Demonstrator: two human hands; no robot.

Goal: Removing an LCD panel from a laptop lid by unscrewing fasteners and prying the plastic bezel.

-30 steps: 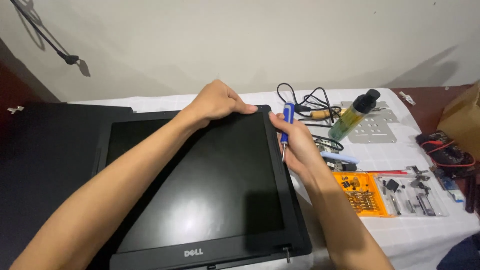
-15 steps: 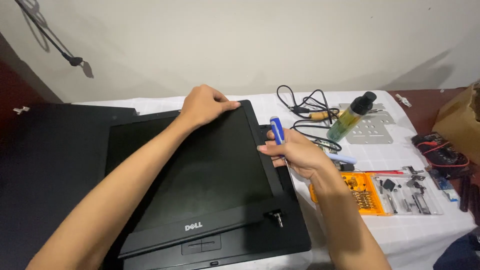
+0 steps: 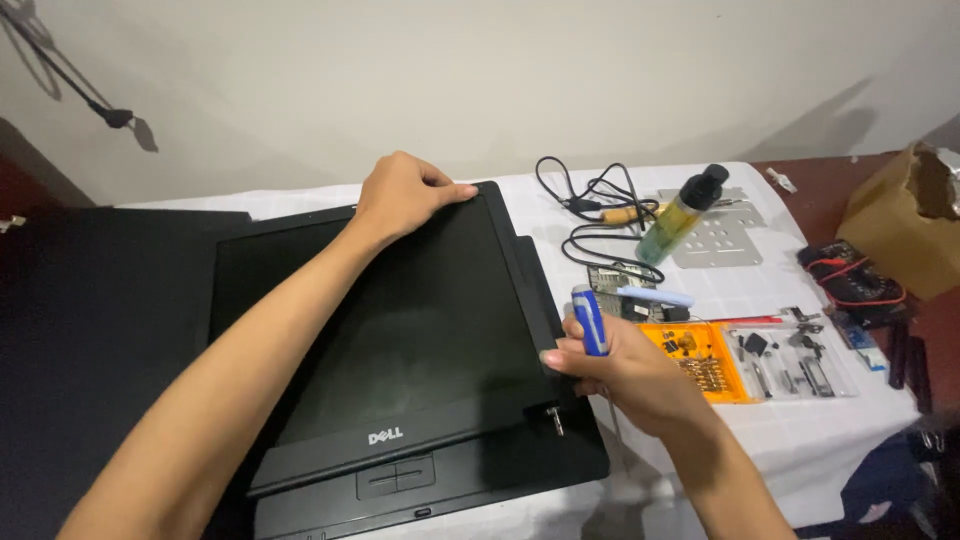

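A black laptop screen panel point(image 3: 400, 330) lies detached and skewed on top of the black laptop base point(image 3: 520, 465), whose touchpad buttons show at the near edge. My left hand point(image 3: 405, 192) grips the panel's far top edge. My right hand point(image 3: 625, 375) holds a blue-handled screwdriver point(image 3: 590, 320) upright, its fingertips touching the panel's right edge. A metal hinge point(image 3: 553, 415) sticks out at the panel's lower right corner.
On the white cloth to the right lie an orange screwdriver-bit case point(image 3: 700, 360), a clear tray of small parts point(image 3: 790, 362), a yellow-green bottle point(image 3: 680, 215), a perforated metal plate point(image 3: 720, 235), black cables point(image 3: 590, 210) and a cardboard box point(image 3: 905, 220). A black sheet point(image 3: 90, 330) lies left.
The screen panel has slid toward the far left off the base, exposing the touchpad edge. My right hand moved off the panel's right side toward me, turning the screwdriver upright.
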